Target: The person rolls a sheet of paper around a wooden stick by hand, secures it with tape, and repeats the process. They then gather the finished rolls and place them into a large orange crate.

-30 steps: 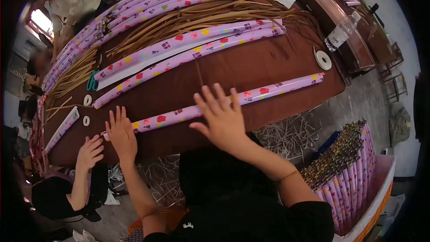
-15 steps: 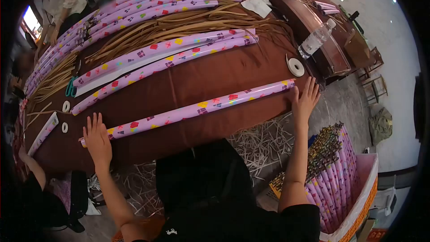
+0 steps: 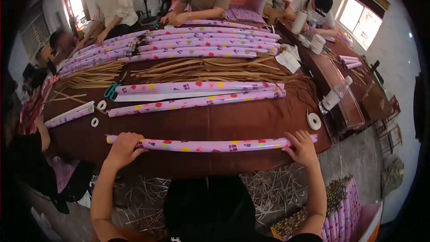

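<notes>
A long roll of purple patterned wrapping paper (image 3: pixel 215 146) lies crosswise near the front edge of the brown-covered table (image 3: pixel 188 123). My left hand (image 3: pixel 124 147) is curled over the roll close to its left end, thumb on the near side. Close to the right end, my right hand (image 3: pixel 302 147) grips it the same way. Beyond it lie two more purple rolls, a closed one (image 3: pixel 197 104) and one with a white strip of its inside showing (image 3: pixel 201 88). A white tape roll (image 3: pixel 314 121) rests past my right hand.
Teal scissors (image 3: pixel 111 91), two small tape rings (image 3: pixel 94 122), brown paper strips (image 3: pixel 188 69) and stacked rolls (image 3: pixel 206 45) cover the table farther back. A bottle (image 3: pixel 333 96) stands right. A bin of finished rolls (image 3: pixel 342 210) sits low right. Several people work around.
My hands have gone from lying flat with fingers spread to curling around the roll's two ends. The roll now lies level across the view, and the camera has tilted up.
</notes>
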Demonstrator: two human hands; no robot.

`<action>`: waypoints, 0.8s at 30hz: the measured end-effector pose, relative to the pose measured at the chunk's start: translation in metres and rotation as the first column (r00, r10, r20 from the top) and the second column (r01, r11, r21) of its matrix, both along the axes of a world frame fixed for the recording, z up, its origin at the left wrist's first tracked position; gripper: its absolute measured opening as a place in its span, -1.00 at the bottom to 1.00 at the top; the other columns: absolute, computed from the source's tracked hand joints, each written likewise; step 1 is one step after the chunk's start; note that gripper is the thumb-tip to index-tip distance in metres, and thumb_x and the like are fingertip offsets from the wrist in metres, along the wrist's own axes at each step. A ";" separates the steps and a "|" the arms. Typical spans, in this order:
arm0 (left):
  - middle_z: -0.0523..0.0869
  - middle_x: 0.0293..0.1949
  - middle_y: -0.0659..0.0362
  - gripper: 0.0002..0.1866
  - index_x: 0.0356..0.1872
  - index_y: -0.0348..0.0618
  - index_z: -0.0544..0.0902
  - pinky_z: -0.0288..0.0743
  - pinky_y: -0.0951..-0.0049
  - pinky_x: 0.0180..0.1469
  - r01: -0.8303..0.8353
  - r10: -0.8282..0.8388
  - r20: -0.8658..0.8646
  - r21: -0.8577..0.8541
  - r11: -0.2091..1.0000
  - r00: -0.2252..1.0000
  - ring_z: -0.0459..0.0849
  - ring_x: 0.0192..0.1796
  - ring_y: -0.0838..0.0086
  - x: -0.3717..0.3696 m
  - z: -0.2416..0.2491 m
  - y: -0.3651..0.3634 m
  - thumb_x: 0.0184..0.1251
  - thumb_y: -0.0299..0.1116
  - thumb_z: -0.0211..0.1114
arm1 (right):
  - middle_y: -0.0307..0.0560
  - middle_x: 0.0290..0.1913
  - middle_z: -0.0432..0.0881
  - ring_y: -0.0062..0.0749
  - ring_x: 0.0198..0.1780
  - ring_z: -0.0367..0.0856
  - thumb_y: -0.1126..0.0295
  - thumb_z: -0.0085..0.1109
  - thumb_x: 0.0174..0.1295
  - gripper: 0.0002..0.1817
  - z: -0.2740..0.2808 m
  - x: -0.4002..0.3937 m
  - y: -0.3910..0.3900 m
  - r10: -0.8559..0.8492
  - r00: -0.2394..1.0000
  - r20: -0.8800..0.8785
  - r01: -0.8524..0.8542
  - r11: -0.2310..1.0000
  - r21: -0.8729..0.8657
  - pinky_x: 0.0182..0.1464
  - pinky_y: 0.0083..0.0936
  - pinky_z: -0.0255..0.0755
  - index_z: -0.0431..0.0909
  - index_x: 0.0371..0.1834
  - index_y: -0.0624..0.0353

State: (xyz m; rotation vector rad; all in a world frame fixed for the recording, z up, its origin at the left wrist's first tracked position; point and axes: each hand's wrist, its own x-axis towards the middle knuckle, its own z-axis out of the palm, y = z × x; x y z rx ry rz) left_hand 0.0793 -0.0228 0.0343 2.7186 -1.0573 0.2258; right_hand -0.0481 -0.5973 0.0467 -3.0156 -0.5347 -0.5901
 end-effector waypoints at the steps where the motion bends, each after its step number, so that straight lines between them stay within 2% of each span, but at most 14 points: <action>1: 0.64 -0.13 0.11 -0.54 0.00 -0.16 0.57 0.39 0.21 0.01 0.020 -0.021 0.036 0.016 1.000 0.999 0.57 -0.08 0.16 0.003 0.005 0.000 0.08 -0.27 0.50 | -0.10 -0.26 0.53 -0.16 -0.19 0.50 0.04 0.40 0.05 -0.38 0.010 -0.003 0.004 0.005 1.000 -0.014 -0.006 1.000 -0.015 -0.11 -0.23 0.37 0.57 0.13 0.18; 2: 0.61 -0.15 0.05 -0.52 -0.01 -0.17 0.56 0.38 0.17 -0.01 0.042 -0.043 0.033 0.039 0.998 0.999 0.55 -0.10 0.11 0.005 0.012 0.000 0.01 -0.36 0.52 | -0.12 -0.27 0.53 -0.17 -0.20 0.50 0.05 0.40 0.04 -0.37 0.017 -0.005 0.007 0.011 0.999 -0.031 -0.012 0.999 -0.033 -0.13 -0.24 0.37 0.57 0.14 0.19; 5: 0.60 -0.19 0.13 -0.51 -0.01 -0.13 0.57 0.38 0.24 -0.04 0.084 -0.105 0.249 0.092 0.992 0.963 0.57 -0.12 0.22 0.018 0.017 -0.009 -0.02 -0.29 0.50 | -0.14 -0.36 0.47 -0.19 -0.29 0.46 0.10 0.39 0.00 -0.34 0.001 0.001 -0.008 0.063 0.998 0.023 -0.058 0.980 -0.192 -0.21 -0.25 0.34 0.55 0.18 0.19; 9: 0.61 -0.17 0.15 -0.48 0.03 -0.14 0.58 0.39 0.28 -0.03 0.055 -0.070 0.346 0.052 0.997 0.936 0.59 -0.10 0.25 0.034 0.005 -0.009 0.00 -0.26 0.50 | -0.11 -0.39 0.43 -0.18 -0.32 0.44 0.12 0.35 0.05 -0.37 0.001 0.011 -0.008 0.108 0.989 0.104 -0.070 0.947 -0.315 -0.23 -0.23 0.33 0.53 0.19 0.19; 11: 0.64 -0.10 0.09 -0.44 0.07 -0.15 0.57 0.44 0.21 0.04 0.041 -0.038 0.253 -0.005 0.999 0.967 0.61 -0.04 0.19 0.034 -0.004 -0.010 -0.03 -0.32 0.51 | -0.09 -0.32 0.50 -0.15 -0.29 0.46 0.12 0.35 0.06 -0.37 -0.003 0.018 -0.009 0.112 0.992 0.066 -0.088 0.952 -0.292 -0.21 -0.21 0.33 0.52 0.19 0.18; 13: 0.65 -0.11 0.10 -0.45 0.09 -0.16 0.59 0.45 0.21 0.04 0.010 -0.006 0.245 -0.018 1.000 0.969 0.61 -0.05 0.21 0.030 -0.012 -0.011 0.00 -0.29 0.49 | -0.04 -0.15 0.58 -0.10 -0.19 0.50 0.13 0.34 0.08 -0.39 -0.007 0.027 -0.007 0.066 0.997 0.041 -0.058 0.984 -0.171 -0.11 -0.18 0.36 0.51 0.21 0.15; 14: 0.66 -0.09 0.10 -0.45 0.09 -0.15 0.59 0.44 0.21 0.05 -0.011 0.008 0.244 0.011 1.000 0.970 0.61 -0.03 0.20 0.028 -0.016 -0.011 0.02 -0.28 0.49 | -0.04 -0.15 0.58 -0.10 -0.19 0.50 0.13 0.34 0.08 -0.39 -0.011 0.033 -0.007 0.084 0.996 0.039 -0.075 0.981 -0.178 -0.11 -0.18 0.36 0.51 0.21 0.15; 16: 0.66 -0.08 0.09 -0.46 0.10 -0.15 0.59 0.44 0.21 0.06 -0.044 0.035 0.240 0.031 0.999 0.970 0.61 -0.01 0.20 0.026 -0.022 -0.011 0.04 -0.28 0.48 | 0.03 0.11 0.56 -0.03 0.04 0.51 0.12 0.33 0.12 -0.36 -0.013 0.045 -0.002 -0.016 0.999 0.051 0.026 0.983 -0.184 0.12 -0.11 0.34 0.47 0.27 0.12; 17: 0.66 -0.03 0.08 -0.45 0.13 -0.15 0.58 0.42 0.19 0.11 -0.076 0.074 0.247 -0.002 0.997 0.966 0.60 0.03 0.19 0.028 -0.023 -0.009 0.08 -0.25 0.46 | 0.03 0.11 0.56 -0.03 0.04 0.51 0.12 0.33 0.12 -0.36 -0.012 0.051 0.001 -0.003 0.999 0.050 0.012 0.982 -0.190 0.12 -0.11 0.34 0.47 0.27 0.12; 19: 0.60 0.15 0.03 -0.43 0.22 -0.15 0.55 0.31 0.10 0.30 -0.141 0.141 0.290 -0.023 0.990 0.947 0.52 0.23 0.14 0.032 -0.024 -0.009 0.20 -0.15 0.40 | 0.06 0.26 0.49 0.01 0.24 0.43 0.12 0.30 0.18 -0.34 -0.003 0.067 0.025 -0.046 0.990 0.132 0.069 0.981 -0.179 0.33 -0.05 0.19 0.42 0.35 0.10; 20: 0.60 0.15 0.03 -0.43 0.22 -0.15 0.55 0.31 0.10 0.30 -0.150 0.151 0.287 -0.024 0.988 0.946 0.52 0.23 0.14 0.033 -0.023 -0.012 0.20 -0.15 0.40 | 0.06 0.26 0.49 0.01 0.24 0.43 0.12 0.30 0.18 -0.34 -0.001 0.075 0.031 -0.036 0.991 0.129 0.059 0.982 -0.181 0.33 -0.05 0.19 0.42 0.35 0.10; 22: 0.54 0.25 -0.01 -0.41 0.26 -0.17 0.54 0.24 0.05 0.39 -0.122 0.124 0.317 -0.027 0.992 0.940 0.44 0.33 0.12 0.038 -0.019 -0.026 0.27 -0.09 0.36 | 0.08 0.34 0.42 0.03 0.35 0.34 0.10 0.27 0.23 -0.32 -0.002 0.095 0.043 -0.012 0.998 0.066 0.012 1.000 -0.005 0.41 0.00 0.08 0.38 0.40 0.10; 23: 0.49 0.30 -0.02 -0.41 0.29 -0.17 0.51 0.21 0.03 0.42 -0.077 0.089 0.224 -0.063 0.995 0.971 0.40 0.37 0.10 0.039 -0.018 -0.039 0.33 -0.06 0.30 | 0.07 0.36 0.43 0.04 0.35 0.35 0.14 0.27 0.26 -0.35 -0.004 0.107 0.052 0.021 0.997 0.080 -0.021 1.000 -0.002 0.41 -0.01 0.10 0.38 0.39 0.11; 24: 0.51 0.29 -0.01 -0.43 0.27 -0.17 0.53 0.19 0.03 0.42 -0.052 0.073 0.221 -0.099 0.994 0.972 0.41 0.36 0.10 0.043 -0.021 -0.056 0.34 -0.05 0.28 | 0.07 0.36 0.43 0.05 0.36 0.34 0.19 0.25 0.25 -0.36 -0.007 0.119 0.063 0.037 0.996 0.086 -0.038 0.999 0.022 0.42 -0.04 0.09 0.38 0.40 0.11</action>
